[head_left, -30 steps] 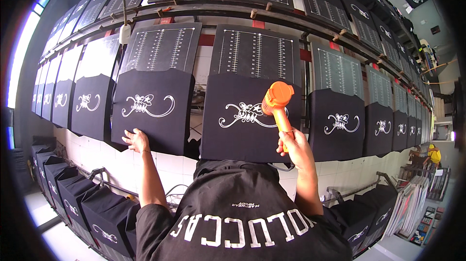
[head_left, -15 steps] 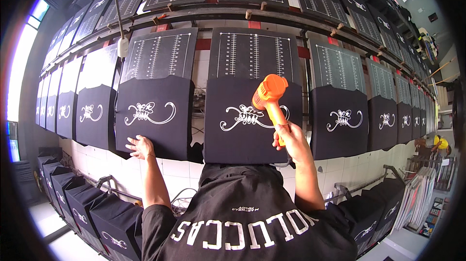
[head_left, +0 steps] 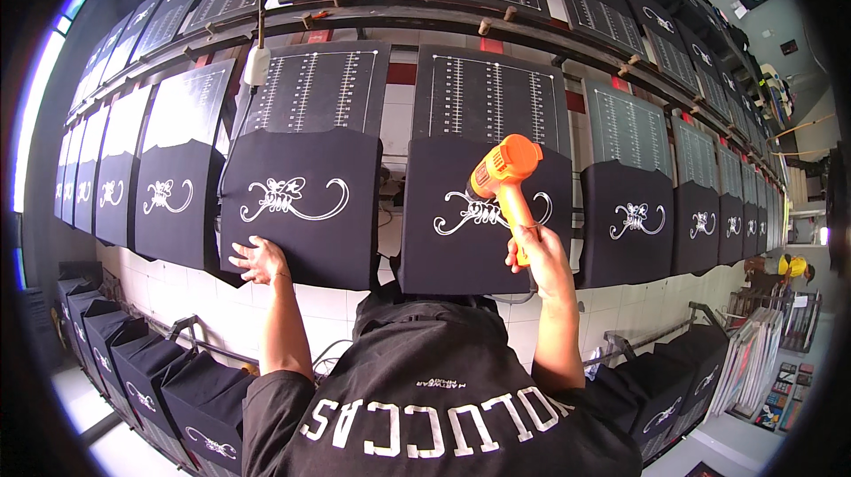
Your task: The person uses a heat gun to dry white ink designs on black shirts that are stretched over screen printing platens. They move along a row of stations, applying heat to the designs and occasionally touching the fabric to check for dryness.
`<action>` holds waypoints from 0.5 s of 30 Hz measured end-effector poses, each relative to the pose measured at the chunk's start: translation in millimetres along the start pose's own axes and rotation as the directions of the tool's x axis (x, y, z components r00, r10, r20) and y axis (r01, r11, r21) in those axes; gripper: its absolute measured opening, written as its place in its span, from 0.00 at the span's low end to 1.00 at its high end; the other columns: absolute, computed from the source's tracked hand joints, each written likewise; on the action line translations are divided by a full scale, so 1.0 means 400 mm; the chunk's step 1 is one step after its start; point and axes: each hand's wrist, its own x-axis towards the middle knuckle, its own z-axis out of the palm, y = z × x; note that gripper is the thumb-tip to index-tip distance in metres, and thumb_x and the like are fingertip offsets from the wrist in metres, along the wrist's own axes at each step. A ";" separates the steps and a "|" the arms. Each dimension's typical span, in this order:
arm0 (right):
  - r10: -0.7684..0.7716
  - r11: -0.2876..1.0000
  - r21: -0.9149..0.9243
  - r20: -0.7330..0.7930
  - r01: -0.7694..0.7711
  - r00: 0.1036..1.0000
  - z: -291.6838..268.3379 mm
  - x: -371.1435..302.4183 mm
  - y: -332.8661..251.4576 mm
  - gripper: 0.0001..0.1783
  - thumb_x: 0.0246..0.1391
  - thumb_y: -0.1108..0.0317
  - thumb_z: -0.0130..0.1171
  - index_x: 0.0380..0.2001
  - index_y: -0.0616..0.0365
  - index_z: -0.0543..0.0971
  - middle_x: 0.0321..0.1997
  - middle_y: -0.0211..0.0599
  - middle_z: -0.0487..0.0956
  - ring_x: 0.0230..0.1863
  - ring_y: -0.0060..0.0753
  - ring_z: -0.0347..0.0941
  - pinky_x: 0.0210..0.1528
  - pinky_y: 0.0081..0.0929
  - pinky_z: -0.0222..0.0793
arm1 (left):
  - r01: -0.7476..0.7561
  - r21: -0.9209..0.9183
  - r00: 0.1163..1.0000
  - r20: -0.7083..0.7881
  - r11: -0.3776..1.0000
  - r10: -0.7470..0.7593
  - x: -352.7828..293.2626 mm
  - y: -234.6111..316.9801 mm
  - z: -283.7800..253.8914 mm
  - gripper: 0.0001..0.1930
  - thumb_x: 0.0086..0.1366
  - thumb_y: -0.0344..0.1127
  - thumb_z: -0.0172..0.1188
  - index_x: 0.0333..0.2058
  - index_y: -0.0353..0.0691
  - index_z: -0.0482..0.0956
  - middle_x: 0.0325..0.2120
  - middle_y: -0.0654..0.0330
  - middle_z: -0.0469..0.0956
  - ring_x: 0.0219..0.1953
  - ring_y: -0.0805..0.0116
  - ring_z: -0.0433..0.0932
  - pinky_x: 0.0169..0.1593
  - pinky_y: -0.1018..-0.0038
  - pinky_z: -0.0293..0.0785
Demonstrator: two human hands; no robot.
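Note:
My right hand (head_left: 545,257) is wrapped round the grip of an orange heat gun (head_left: 513,177). The gun hovers over a black garment (head_left: 443,260) stretched on a flat board, its dark nozzle over the white line-art print; part of that print is hidden behind it. To the left lies a second black garment (head_left: 306,251) with the same curling white design. My left hand (head_left: 259,260) rests with spread fingers at this garment's lower left edge, holding nothing. Above both garments, the boards' bare upper parts (head_left: 486,91) carry white ruler-like markings.
More boards with printed black garments (head_left: 636,220) run off to both sides, and another row stands beyond a dark rail (head_left: 372,14). A white plug connector (head_left: 256,67) hangs on a cord at the left. Covered boards (head_left: 208,406) stand behind me. A person in yellow (head_left: 792,267) is far right.
The boards and garments have shifted rightward in view. The heat gun has moved slightly right, still over the same garment's print. My left hand remains at the left garment's edge.

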 end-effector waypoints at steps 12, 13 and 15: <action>-0.003 0.988 -0.154 -0.079 -0.009 0.997 0.021 -0.033 0.014 0.16 0.62 0.57 0.55 0.39 0.61 0.73 0.26 0.29 0.74 0.23 0.19 0.73 0.24 0.17 0.69 | -0.006 -0.003 1.000 0.025 1.000 0.006 -0.010 0.017 -0.022 0.31 0.69 0.58 0.38 0.68 0.57 0.54 0.70 0.60 0.48 0.62 0.33 0.58 0.60 0.48 0.63; 0.022 0.992 -0.120 -0.056 -0.029 0.998 0.010 -0.038 0.011 0.16 0.62 0.57 0.55 0.40 0.61 0.73 0.26 0.29 0.74 0.23 0.19 0.73 0.24 0.17 0.69 | -0.006 -0.002 1.000 0.018 1.000 0.006 -0.009 0.014 -0.019 0.31 0.69 0.58 0.38 0.68 0.57 0.54 0.70 0.60 0.48 0.62 0.33 0.58 0.60 0.48 0.63; 0.070 0.996 -0.054 -0.008 -0.071 0.997 -0.027 -0.046 0.008 0.17 0.62 0.57 0.56 0.40 0.62 0.73 0.26 0.29 0.74 0.23 0.19 0.72 0.24 0.17 0.69 | -0.005 -0.001 1.000 0.002 1.000 0.005 -0.002 0.006 -0.013 0.31 0.69 0.58 0.38 0.68 0.57 0.54 0.70 0.60 0.48 0.62 0.33 0.58 0.60 0.47 0.63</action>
